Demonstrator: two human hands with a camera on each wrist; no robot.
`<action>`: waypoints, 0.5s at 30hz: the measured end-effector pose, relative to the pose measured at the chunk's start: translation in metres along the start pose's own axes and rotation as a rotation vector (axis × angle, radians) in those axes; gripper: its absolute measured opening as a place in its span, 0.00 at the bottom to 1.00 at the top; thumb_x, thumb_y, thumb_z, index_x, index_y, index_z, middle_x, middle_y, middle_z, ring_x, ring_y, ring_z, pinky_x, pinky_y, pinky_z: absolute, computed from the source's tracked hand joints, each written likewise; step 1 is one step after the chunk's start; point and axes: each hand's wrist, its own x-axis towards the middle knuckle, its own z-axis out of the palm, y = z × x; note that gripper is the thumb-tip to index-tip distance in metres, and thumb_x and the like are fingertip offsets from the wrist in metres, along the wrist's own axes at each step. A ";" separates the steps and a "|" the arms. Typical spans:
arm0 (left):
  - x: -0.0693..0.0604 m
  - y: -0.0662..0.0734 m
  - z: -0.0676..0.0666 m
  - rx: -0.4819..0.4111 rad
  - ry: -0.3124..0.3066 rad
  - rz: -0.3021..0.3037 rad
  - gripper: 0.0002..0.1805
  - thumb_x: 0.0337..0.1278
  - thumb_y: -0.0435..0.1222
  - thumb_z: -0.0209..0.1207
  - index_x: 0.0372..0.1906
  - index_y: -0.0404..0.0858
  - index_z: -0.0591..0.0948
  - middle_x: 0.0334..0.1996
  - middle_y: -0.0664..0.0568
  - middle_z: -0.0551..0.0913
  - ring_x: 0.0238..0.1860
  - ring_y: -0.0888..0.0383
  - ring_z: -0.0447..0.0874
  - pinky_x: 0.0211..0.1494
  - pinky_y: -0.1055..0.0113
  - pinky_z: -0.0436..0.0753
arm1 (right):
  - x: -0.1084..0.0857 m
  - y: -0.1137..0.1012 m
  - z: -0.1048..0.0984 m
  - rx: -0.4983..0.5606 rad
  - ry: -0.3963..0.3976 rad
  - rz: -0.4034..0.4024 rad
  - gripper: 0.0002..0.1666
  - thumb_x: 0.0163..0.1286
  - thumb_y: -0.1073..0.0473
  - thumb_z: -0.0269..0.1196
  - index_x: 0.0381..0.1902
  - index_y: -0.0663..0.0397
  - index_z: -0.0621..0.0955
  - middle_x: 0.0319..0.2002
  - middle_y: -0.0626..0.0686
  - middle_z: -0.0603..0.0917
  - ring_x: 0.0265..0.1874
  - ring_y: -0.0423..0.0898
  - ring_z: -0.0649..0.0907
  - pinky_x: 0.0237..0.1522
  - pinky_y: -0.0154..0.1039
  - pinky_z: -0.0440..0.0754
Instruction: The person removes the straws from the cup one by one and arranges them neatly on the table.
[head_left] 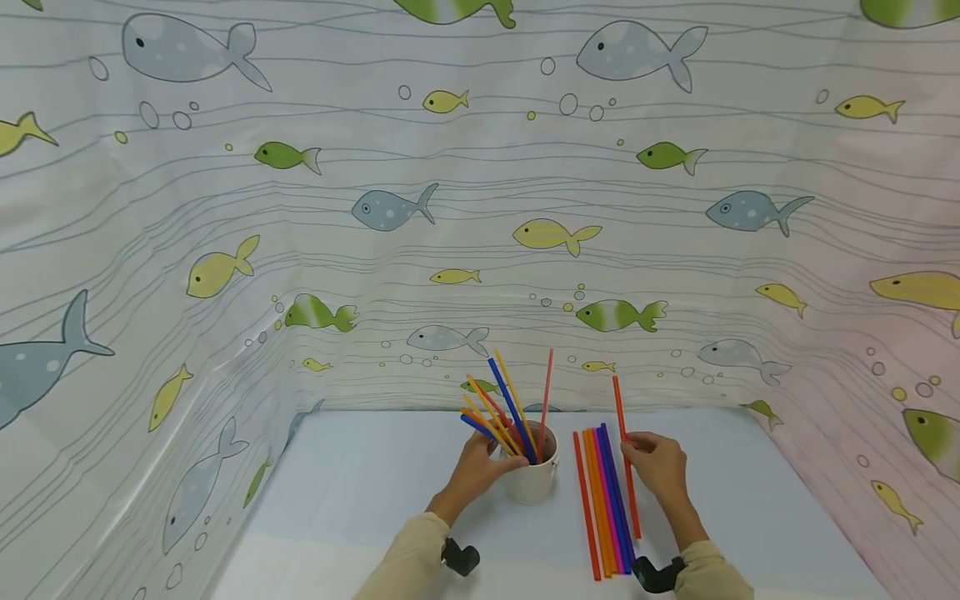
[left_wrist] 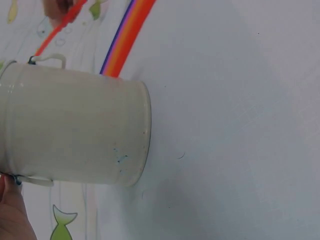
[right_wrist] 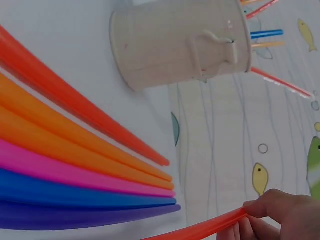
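Gripping the white bucket at its left with fingers of the left hand, pinching a red stick to the bucket's right with the right hand!

So I've got the white bucket standing upright, little ear handles on its sides and some blue specks low down. My left hand has it by the left side of the rim. The mixed sticks inside (blue, yellow, orange, red) mostly lean left, except one red that tips slightly right.

Just right of the bucket there's a neat row lying lengthwise: red stick, two orange sticks, pink stick, blue stick, purple stick, with a slim gap after the red. Furthest right of the bucket, my right hand pinches another red one, tbh can't tell if its near end touches down.
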 end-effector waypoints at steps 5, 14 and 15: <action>0.000 0.001 0.000 0.009 -0.002 0.009 0.39 0.54 0.43 0.70 0.69 0.37 0.66 0.65 0.47 0.70 0.68 0.49 0.67 0.67 0.53 0.68 | -0.004 0.016 0.003 -0.036 -0.044 0.048 0.16 0.61 0.59 0.69 0.43 0.66 0.86 0.33 0.57 0.87 0.25 0.45 0.85 0.27 0.34 0.82; 0.001 0.001 -0.001 -0.002 -0.005 0.029 0.41 0.53 0.41 0.70 0.69 0.35 0.65 0.66 0.44 0.69 0.69 0.47 0.66 0.67 0.51 0.69 | -0.013 0.033 0.008 -0.054 -0.082 0.093 0.16 0.60 0.60 0.70 0.41 0.69 0.85 0.31 0.58 0.86 0.24 0.45 0.84 0.24 0.35 0.81; 0.001 0.000 -0.001 0.000 -0.006 0.029 0.41 0.53 0.41 0.70 0.69 0.35 0.65 0.66 0.44 0.69 0.69 0.47 0.66 0.67 0.51 0.69 | -0.013 0.034 0.009 -0.057 -0.084 0.101 0.16 0.60 0.60 0.70 0.40 0.69 0.85 0.31 0.58 0.86 0.24 0.45 0.84 0.24 0.35 0.81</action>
